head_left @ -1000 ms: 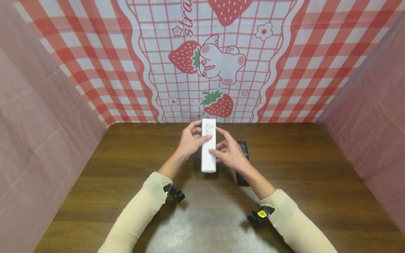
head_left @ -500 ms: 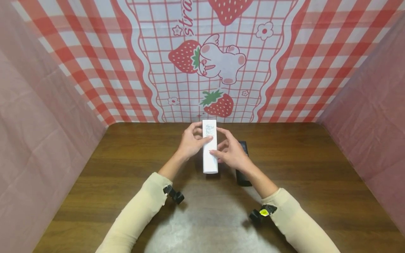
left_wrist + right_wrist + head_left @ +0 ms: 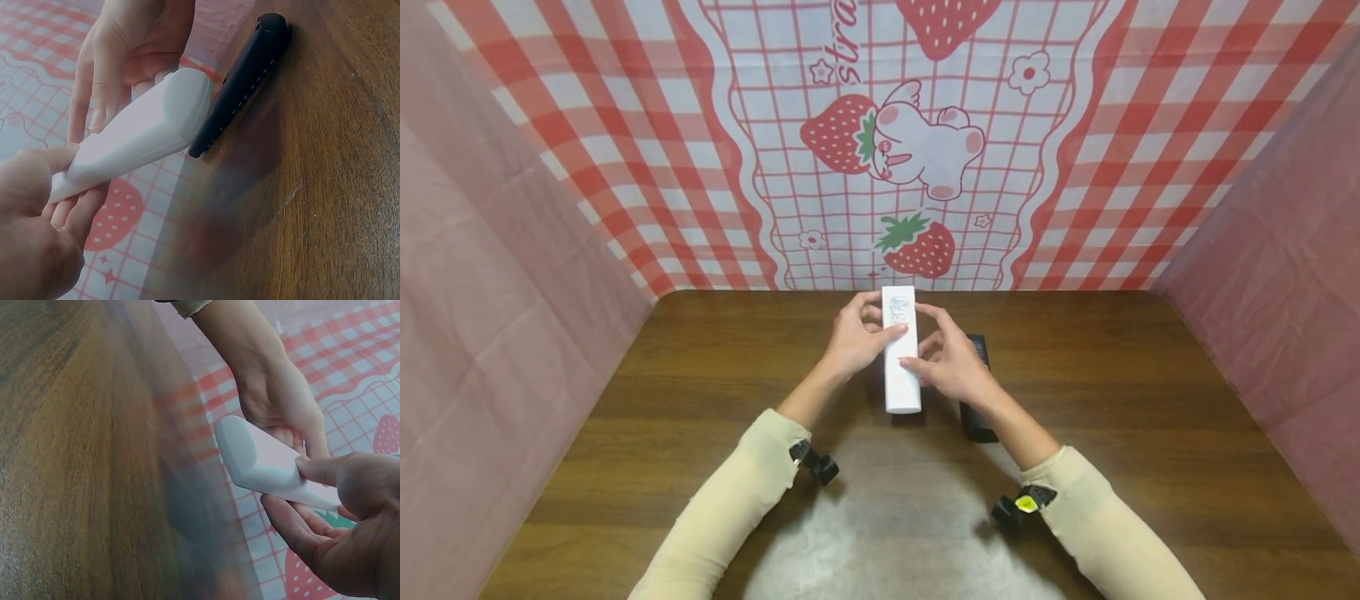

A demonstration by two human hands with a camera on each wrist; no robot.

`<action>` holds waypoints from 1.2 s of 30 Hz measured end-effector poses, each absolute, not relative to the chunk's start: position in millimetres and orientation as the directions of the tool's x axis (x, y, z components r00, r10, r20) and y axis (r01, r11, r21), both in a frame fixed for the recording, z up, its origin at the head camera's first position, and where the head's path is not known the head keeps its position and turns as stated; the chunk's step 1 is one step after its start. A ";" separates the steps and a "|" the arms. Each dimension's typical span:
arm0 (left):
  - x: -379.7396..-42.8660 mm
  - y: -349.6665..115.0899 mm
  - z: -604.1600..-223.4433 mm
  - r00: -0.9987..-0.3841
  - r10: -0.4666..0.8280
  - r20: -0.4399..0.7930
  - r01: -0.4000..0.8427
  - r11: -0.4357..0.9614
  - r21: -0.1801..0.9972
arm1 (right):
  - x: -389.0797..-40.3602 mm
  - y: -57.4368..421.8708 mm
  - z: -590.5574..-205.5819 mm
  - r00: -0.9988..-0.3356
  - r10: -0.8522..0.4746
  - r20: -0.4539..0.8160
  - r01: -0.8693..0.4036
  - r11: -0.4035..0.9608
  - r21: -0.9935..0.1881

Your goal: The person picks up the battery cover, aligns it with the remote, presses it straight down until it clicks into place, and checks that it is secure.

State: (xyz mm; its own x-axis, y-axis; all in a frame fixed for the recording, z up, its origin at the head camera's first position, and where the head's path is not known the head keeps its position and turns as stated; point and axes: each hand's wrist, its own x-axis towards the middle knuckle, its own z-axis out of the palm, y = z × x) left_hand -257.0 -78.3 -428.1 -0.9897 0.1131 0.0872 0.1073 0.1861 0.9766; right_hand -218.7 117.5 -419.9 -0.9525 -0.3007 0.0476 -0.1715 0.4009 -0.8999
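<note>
A long white remote control (image 3: 901, 383) is held off the table between both hands, its printed patch towards the far end. My left hand (image 3: 852, 340) grips its left side near the far end, thumb across the upper face. From the right, my right hand (image 3: 955, 364) holds it lower down, its thumb on the same face. The left wrist view shows the thicker near end of the white remote (image 3: 150, 119) as smooth and rounded. Partly behind my right wrist lies a long black device (image 3: 977, 425), its kind unclear. Fingers beneath the remote are partly hidden.
The brown wooden table (image 3: 700, 417) ends at a red-and-white checked cloth (image 3: 655, 125) with strawberry prints. Pink cloths (image 3: 1262, 292) stand along both sides. Each forearm wears a dark strap with a small camera (image 3: 824, 469).
The white remote control has shifted slightly right and nearer to me, with both hands moving along with it. Both grips look the same. The black device stays in place.
</note>
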 end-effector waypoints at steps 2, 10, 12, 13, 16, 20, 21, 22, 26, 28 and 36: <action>-256.6 -77.9 -428.2 -0.991 0.114 0.077 0.098 0.193 0.976 | -218.5 118.1 -419.4 -0.952 -0.304 0.039 -0.166 0.403 -0.900; -255.1 -76.6 -429.7 -0.993 0.109 0.049 0.070 0.199 0.978 | -219.2 121.3 -418.7 -0.946 -0.325 0.016 -0.152 0.396 -0.906; -255.3 -76.4 -429.6 -0.993 0.107 0.049 0.070 0.195 0.978 | -220.1 121.9 -419.3 -0.945 -0.326 0.016 -0.149 0.389 -0.909; -255.4 -76.4 -429.4 -0.993 0.107 0.050 0.070 0.192 0.979 | -220.4 122.2 -419.4 -0.945 -0.326 0.016 -0.148 0.386 -0.911; -256.3 -76.2 -428.8 -0.993 0.107 0.047 0.066 0.182 0.981 | -221.3 123.0 -419.6 -0.945 -0.325 0.021 -0.150 0.379 -0.913; -257.9 -75.3 -427.7 -0.992 0.119 0.033 0.052 0.157 0.986 | -222.2 124.3 -419.2 -0.945 -0.326 0.034 -0.165 0.383 -0.909; -258.2 -75.1 -427.3 -0.992 0.122 0.029 0.047 0.151 0.987 | -222.3 124.6 -418.9 -0.944 -0.327 0.035 -0.167 0.385 -0.908; -258.3 -74.9 -427.2 -0.992 0.124 0.023 0.041 0.146 0.988 | -222.2 124.8 -418.8 -0.944 -0.327 0.036 -0.169 0.387 -0.906; -257.9 -74.4 -426.7 -0.992 0.129 0.000 0.019 0.145 0.989 | -221.0 125.4 -418.2 -0.945 -0.326 0.029 -0.163 0.392 -0.905; -257.8 -74.5 -427.0 -0.991 0.134 -0.011 0.009 0.144 0.990 | -220.7 125.7 -418.4 -0.945 -0.327 0.024 -0.159 0.393 -0.906; -258.5 -75.7 -428.4 -0.985 0.163 -0.051 -0.028 0.142 0.990 | -220.9 125.7 -420.0 -0.943 -0.333 0.003 -0.145 0.405 -0.903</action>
State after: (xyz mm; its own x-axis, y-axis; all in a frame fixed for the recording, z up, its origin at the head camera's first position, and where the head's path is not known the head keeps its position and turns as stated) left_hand -258.5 -75.7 -428.4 -0.9853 0.1631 -0.0508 -0.0276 0.1415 0.9896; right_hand -220.9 125.7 -420.0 -0.9431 -0.3326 0.0028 -0.1454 0.4048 -0.9028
